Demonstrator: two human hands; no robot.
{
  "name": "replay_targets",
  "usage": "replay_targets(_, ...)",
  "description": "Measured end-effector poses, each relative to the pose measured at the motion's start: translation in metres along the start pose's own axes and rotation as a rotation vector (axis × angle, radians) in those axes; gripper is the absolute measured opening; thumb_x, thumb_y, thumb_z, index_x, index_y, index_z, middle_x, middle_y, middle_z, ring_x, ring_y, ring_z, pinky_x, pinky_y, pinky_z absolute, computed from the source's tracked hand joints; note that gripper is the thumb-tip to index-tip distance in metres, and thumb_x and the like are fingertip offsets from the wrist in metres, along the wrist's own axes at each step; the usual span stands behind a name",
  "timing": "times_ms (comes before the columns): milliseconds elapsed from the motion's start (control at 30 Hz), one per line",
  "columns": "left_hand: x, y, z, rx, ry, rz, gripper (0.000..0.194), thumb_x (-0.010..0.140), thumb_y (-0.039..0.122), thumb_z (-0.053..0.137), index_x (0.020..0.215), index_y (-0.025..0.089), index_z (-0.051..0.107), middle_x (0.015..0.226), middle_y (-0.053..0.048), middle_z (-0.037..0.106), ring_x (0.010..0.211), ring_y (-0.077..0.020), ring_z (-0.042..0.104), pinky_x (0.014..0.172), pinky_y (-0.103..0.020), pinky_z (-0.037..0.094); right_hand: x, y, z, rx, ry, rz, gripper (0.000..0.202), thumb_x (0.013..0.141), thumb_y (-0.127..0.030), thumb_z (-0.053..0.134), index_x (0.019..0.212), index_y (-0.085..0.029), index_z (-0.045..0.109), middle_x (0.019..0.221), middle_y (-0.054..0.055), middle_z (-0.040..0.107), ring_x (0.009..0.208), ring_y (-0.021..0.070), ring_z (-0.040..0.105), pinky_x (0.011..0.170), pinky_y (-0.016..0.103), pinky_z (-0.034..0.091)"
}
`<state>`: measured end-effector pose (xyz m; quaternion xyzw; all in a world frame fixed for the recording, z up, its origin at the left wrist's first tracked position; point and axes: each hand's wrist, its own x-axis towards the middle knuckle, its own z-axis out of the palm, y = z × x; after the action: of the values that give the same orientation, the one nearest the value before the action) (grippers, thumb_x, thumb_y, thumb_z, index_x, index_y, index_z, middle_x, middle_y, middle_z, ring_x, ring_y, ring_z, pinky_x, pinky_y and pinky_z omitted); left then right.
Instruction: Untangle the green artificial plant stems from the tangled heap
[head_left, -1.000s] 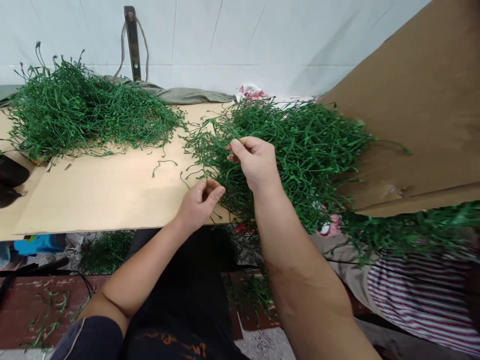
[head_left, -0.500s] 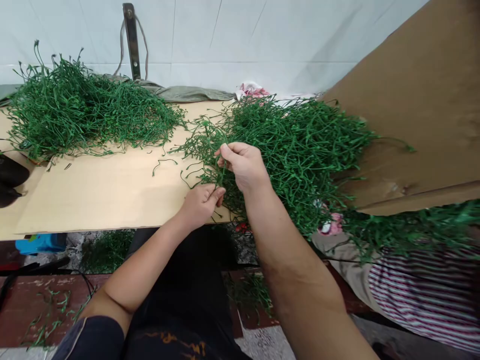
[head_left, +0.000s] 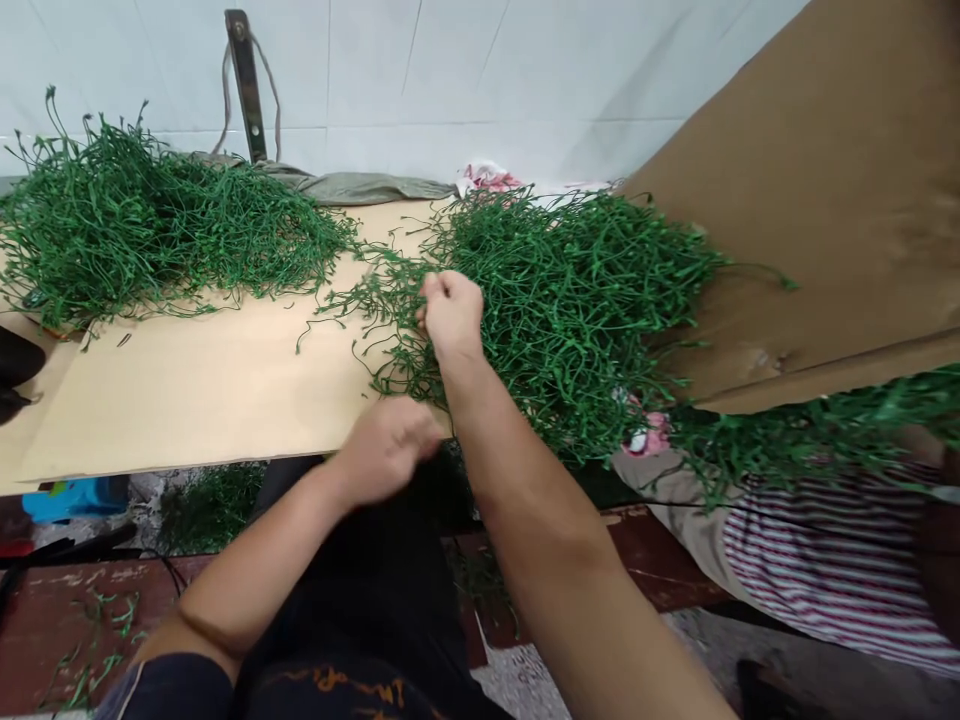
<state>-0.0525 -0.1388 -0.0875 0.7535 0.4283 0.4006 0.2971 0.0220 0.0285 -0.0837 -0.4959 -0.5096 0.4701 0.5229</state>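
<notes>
A large heap of thin green stems with small bud-like tips [head_left: 585, 290] covers the right part of the board. My right hand [head_left: 454, 312] is at the heap's left edge, its thumb and fingers pinched together on green stems, partly hidden by the hand. Lower and to the left, my left hand [head_left: 391, 447] is at the board's front edge, blurred, with its fingers curled closed. Whatever it may hold cannot be made out. Loose stems [head_left: 397, 345] are scattered left of my right hand.
A second heap of green stems [head_left: 150, 220] lies at the left on the cardboard-coloured board [head_left: 210, 385]. A tall cardboard sheet [head_left: 795, 190] stands at the right. Beside it sits a person in a striped garment [head_left: 817, 570]. A blue object [head_left: 79, 498] is under the board.
My left hand has moved down, away from my right hand and the stems. My right hand has turned and shifted slightly left. The whole view has shifted a little.
</notes>
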Motion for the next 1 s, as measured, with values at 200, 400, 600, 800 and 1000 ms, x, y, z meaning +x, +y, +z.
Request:
replay_targets(200, 0.005, 0.011, -0.011, -0.083, 0.107, 0.014, 0.031, 0.087, 0.024, 0.033, 0.064, 0.016, 0.051, 0.064, -0.003, 0.057, 0.064, -0.0106, 0.051, 0.067, -0.024, 0.042, -0.004, -0.002, -0.027, -0.041, -0.119, -0.013, 0.03, 0.075, -0.036, 0.059, 0.054, -0.017, 0.047, 0.04, -0.007, 0.037, 0.038, 0.0053, 0.037, 0.04, 0.02, 0.031)
replay_targets(400, 0.051, -0.027, -0.034, -0.256, 0.583, -0.303, 0.029, 0.087, 0.03, 0.037, 0.082, 0.014, 0.061, 0.093, -0.006, 0.064, 0.086, -0.012, 0.055, 0.07, -0.022, 0.046, -0.029, -0.022, -0.027, -0.076, -0.37, -0.098, 0.032, 0.069, -0.043, 0.064, 0.057, -0.015, 0.055, 0.045, -0.003, 0.045, 0.044, 0.0063, 0.041, 0.045, 0.021, 0.034)
replay_targets(600, 0.06, -0.042, -0.017, -0.435, 0.539, -0.437, 0.028, 0.088, 0.027, 0.037, 0.091, 0.013, 0.06, 0.086, -0.005, 0.063, 0.079, -0.0107, 0.056, 0.062, -0.02, 0.045, -0.039, -0.019, -0.022, -0.108, -0.474, -0.088, 0.033, 0.072, -0.044, 0.061, 0.056, -0.015, 0.053, 0.047, -0.002, 0.047, 0.045, 0.0064, 0.04, 0.047, 0.022, 0.034)
replay_targets(800, 0.061, -0.054, -0.014, -0.252, 0.446, -0.361, 0.024, 0.085, 0.023, 0.041, 0.072, 0.013, 0.058, 0.068, -0.001, 0.058, 0.073, -0.0112, 0.054, 0.073, -0.023, 0.042, -0.039, -0.015, -0.021, -0.09, -0.47, -0.095, 0.042, 0.073, -0.053, 0.056, 0.052, -0.016, 0.051, 0.043, -0.003, 0.042, 0.042, 0.0068, 0.041, 0.046, 0.022, 0.033)
replay_targets(1000, 0.051, -0.058, -0.018, 0.052, 0.401, -0.317, 0.021, 0.084, 0.024, 0.042, 0.071, 0.015, 0.054, 0.066, -0.002, 0.053, 0.07, -0.0131, 0.051, 0.07, -0.025, 0.04, -0.039, -0.009, -0.017, -0.081, -0.446, -0.022, 0.046, 0.072, -0.059, 0.053, 0.053, -0.017, 0.049, 0.041, -0.004, 0.039, 0.039, 0.0072, 0.041, 0.043, 0.022, 0.031)
